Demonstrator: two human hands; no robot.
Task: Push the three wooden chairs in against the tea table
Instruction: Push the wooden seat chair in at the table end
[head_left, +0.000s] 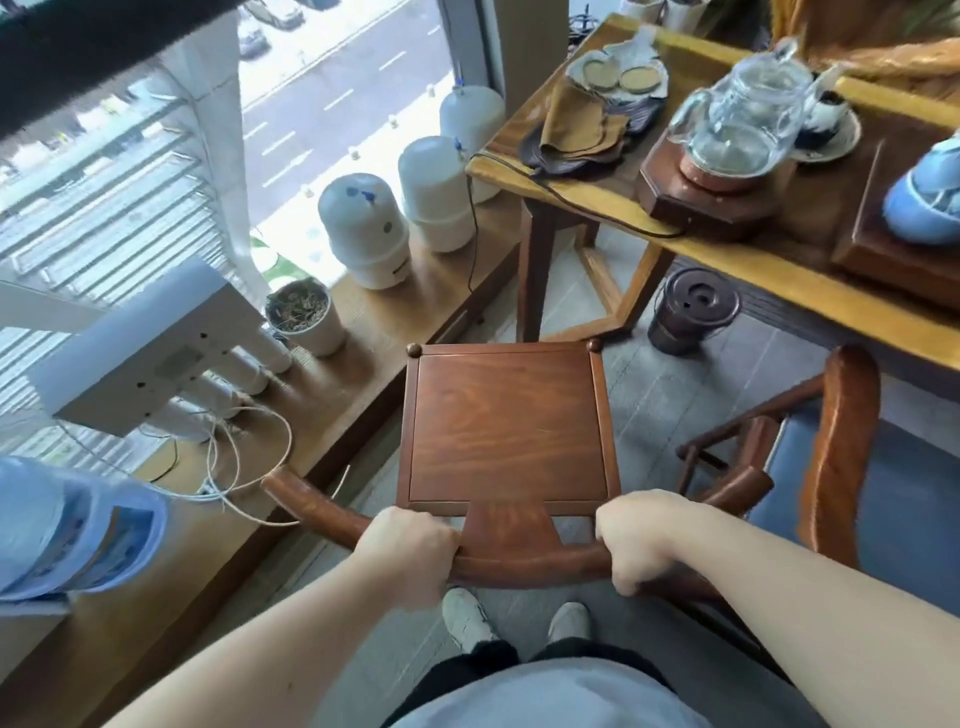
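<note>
A reddish wooden chair (506, 426) with a square seat stands right in front of me, its curved back rail toward me. My left hand (408, 553) grips that rail left of the centre splat, and my right hand (641, 540) grips it on the right. The chair's front edge sits just short of the tea table (737, 254), near the table's left corner leg. A second wooden chair (836, 457) with a blue seat stands to the right, its front under the table edge. No third chair is in view.
On the table stand a glass teapot (743, 119) on a wooden base, cloths and a blue pot. A dark lidded bucket (693, 309) sits on the floor under the table. A low window ledge on the left holds white tanks (363, 228), a plant pot (306, 314) and loose cables.
</note>
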